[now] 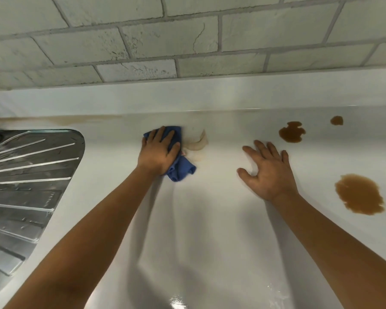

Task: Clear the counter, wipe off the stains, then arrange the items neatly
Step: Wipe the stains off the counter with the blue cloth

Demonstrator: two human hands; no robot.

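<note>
— On the bench (210, 219), which step is this?
— Wiping. The left hand (158, 150) presses a crumpled blue cloth (181, 168) beside a pale smear (197, 144); the right hand (267, 170) rests flat, fingers spread, holding nothing.
— And next?
— Probably carrying the cloth rightward to three brown stains (359, 194), still dark and wet-looking, well apart from it.

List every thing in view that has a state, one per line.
Blue cloth: bunched, pressed on the counter under the left hand.
Right hand: flat on the counter, fingers spread, holding nothing.
Smear: faint, partly wiped.
Three brown stains: unwiped.
Steel drainboard: bare.
</note>
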